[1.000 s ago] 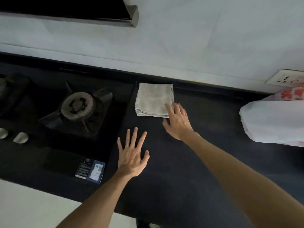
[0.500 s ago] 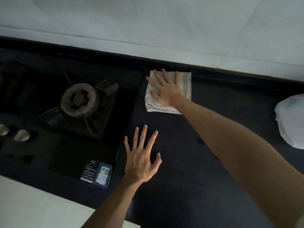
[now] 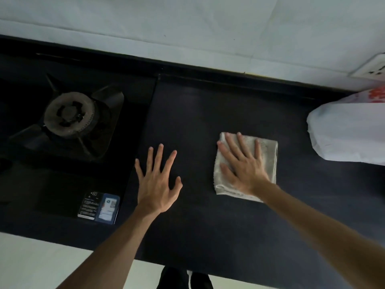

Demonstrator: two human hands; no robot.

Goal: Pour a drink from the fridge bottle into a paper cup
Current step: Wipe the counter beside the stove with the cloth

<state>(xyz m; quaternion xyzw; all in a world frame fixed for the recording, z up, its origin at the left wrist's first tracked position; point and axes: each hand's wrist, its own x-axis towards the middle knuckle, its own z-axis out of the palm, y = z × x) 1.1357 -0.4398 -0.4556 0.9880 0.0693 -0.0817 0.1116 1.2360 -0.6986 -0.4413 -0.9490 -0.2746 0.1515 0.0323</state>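
Fingers (image 3: 158,161) of the left hand (image 3: 155,184) lie straight and spread on the dark countertop (image 3: 208,230), gripping nothing, just beside the edge of the hob, much where they were a second ago. A little farther out, the right hand (image 3: 244,167) presses flat on the folded grey cloth (image 3: 269,155), its fingers likewise straight and splayed, not curled round the fabric. That cloth has moved. Half a second ago it lay at the back of the counter against the hob's corner, and now it sits in the middle of the worktop, dragged forward and to the right under the palm. This reads as a wiping stroke, so the work in hand looks like cleaning the surface rather than pouring. Neither the fridge bottle nor the paper cup is anywhere in view, so I cannot say from here whether the pouring is done or yet to come. Beyond the left hand the gas burner (image 3: 68,114) sits unlit, and its front panel is too dark to read apart from a sticker (image 3: 100,206). At the bottom edge two dark shapes, probably shoes, are cut off. To the right a white plastic bag (image 3: 343,132) runs out of frame, its contents hidden, and a wall socket (image 3: 373,69) is clipped at the far corner.
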